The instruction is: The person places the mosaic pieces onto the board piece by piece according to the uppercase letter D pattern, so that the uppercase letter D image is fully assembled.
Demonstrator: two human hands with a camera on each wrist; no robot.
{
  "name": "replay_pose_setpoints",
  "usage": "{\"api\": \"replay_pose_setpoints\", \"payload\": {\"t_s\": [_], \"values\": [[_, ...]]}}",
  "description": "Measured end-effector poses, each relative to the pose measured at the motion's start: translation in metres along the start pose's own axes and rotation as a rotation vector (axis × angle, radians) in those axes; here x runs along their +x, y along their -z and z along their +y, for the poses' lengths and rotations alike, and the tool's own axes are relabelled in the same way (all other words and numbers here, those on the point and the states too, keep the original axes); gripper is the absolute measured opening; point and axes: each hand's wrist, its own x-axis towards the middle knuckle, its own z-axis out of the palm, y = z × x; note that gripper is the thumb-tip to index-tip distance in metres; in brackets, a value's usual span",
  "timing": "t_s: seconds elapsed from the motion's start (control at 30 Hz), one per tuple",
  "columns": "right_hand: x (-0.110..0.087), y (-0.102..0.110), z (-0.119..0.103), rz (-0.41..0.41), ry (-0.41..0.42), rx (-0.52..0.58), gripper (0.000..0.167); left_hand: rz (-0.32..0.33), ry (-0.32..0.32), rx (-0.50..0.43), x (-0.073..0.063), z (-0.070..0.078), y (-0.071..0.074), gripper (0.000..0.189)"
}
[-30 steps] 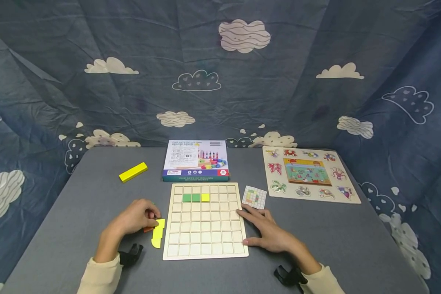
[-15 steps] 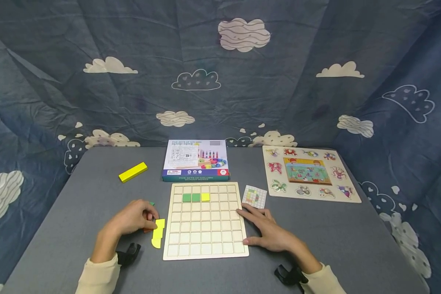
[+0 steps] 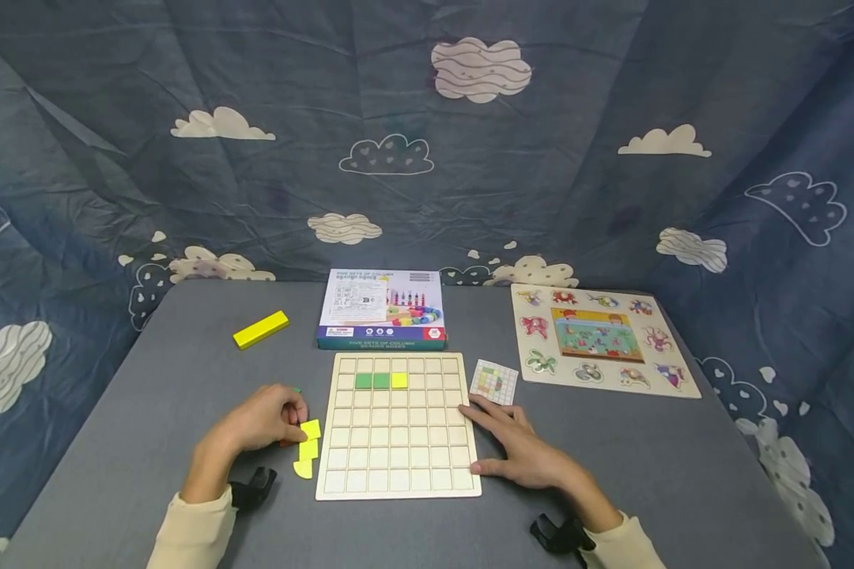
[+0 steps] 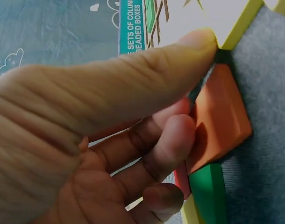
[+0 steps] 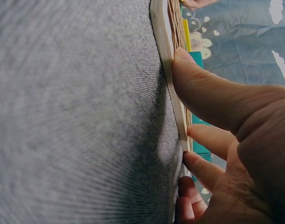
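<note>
In the head view my left hand (image 3: 266,416) is left of the wooden grid board (image 3: 368,480), its curled fingers and thumb pinching a yellow square block (image 3: 310,429). The thumb tip overlaps that block in the left wrist view, where the index finger is mostly hidden. Under the other fingers lies an orange block (image 4: 222,116), beside a green block (image 4: 209,191). Below the pinched block are another yellow square (image 3: 308,450) and a yellow rounded piece (image 3: 303,469). My right hand (image 3: 523,449) rests with extended fingers and thumb along the board's right edge.
Two green squares (image 3: 372,381) and a yellow square sit in the board's second row. A small pattern card (image 3: 494,382) lies right of it. Behind stand a toy box (image 3: 382,310), a yellow bar (image 3: 261,329) and a picture puzzle board (image 3: 605,377).
The yellow square block at my left fingertips has tilted and shifted slightly upward, away from the yellow square below it. My right hand and the board hold their place.
</note>
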Motion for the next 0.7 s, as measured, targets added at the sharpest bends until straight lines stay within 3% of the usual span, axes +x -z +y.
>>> {"api": "replay_pose_setpoints", "payload": {"t_s": [0.33, 0.5, 0.7], "values": [[-0.0004, -0.0021, 0.0004, -0.002, -0.008, 0.009, 0.080, 0.026, -0.066, 0.042, 0.0016, 0.0019, 0.0019, 0.017], [0.0001, -0.0018, 0.0013, -0.001, -0.006, 0.006, 0.080, 0.026, -0.080, 0.013, 0.0022, 0.0009, 0.0037, 0.012], [0.0003, -0.0012, 0.0017, 0.000, -0.008, 0.004, 0.081, 0.074, -0.097, 0.037, 0.0045, 0.0023, 0.0053, 0.008]]}}
